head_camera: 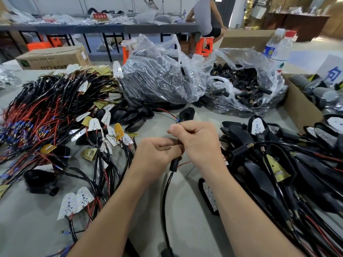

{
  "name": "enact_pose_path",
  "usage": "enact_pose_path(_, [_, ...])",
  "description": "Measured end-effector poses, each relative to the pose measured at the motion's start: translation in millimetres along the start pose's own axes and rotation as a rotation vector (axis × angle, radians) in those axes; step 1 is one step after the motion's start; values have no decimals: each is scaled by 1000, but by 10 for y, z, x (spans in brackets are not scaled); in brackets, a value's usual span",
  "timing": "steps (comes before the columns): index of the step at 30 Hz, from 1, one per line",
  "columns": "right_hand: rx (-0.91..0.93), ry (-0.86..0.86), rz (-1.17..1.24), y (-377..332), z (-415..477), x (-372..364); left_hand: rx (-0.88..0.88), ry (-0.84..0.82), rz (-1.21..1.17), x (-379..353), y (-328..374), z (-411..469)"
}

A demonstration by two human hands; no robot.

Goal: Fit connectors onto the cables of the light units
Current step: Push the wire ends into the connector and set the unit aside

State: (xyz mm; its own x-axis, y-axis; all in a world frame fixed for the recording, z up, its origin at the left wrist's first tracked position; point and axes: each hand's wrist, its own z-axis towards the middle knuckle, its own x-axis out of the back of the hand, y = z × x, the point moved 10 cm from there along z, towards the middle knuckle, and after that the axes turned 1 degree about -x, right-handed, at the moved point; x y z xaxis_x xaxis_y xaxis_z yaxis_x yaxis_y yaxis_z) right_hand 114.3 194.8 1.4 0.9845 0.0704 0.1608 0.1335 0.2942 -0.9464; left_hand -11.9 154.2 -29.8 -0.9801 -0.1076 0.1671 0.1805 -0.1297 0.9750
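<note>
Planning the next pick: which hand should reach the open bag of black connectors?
Right, probably. The right hand sits nearer the connector bag, ahead on its side; the left hand would have to cross over. Both now grip the cable.

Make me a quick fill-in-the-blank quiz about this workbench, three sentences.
1. The left hand and right hand together hold a black ____.
2. The loose black connectors lie in a clear plastic ____.
3. The wire pile on the left is black and ____.
Missing: cable, bag, red.
</note>
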Motion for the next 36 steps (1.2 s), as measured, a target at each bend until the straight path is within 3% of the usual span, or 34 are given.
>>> enact_pose_path(3, [-26, -1, 10, -8, -37, 1, -10, 35, -30, 1, 73, -24])
enact_pose_path(8, [-137, 251, -228, 86, -96, 377, 211, 302, -273, 342, -125, -55])
enact_pose_path(11, [-264, 165, -313, 253, -127, 235, 301, 366, -524, 431, -280, -42])
enact_pose_path(13, [-350, 65, -141, 360, -167, 33, 326, 378, -627, 436, -346, -26])
enact_pose_path(16, [-389, 21, 318, 362, -150, -186, 338, 341, -648, 390, -378, -2])
enact_pose_path(21, [-337, -95, 500, 171, -139, -222, 370, 358, -594, 409, -412, -12])
enact_pose_path(28, [-100, -161, 163, -72, -119, -194, 302, 479, -660, 509, -339, -46])
enact_pose_path(36, [-88, -68, -164, -4, -137, -92, 273, 586, -861, 566, -345, -61])
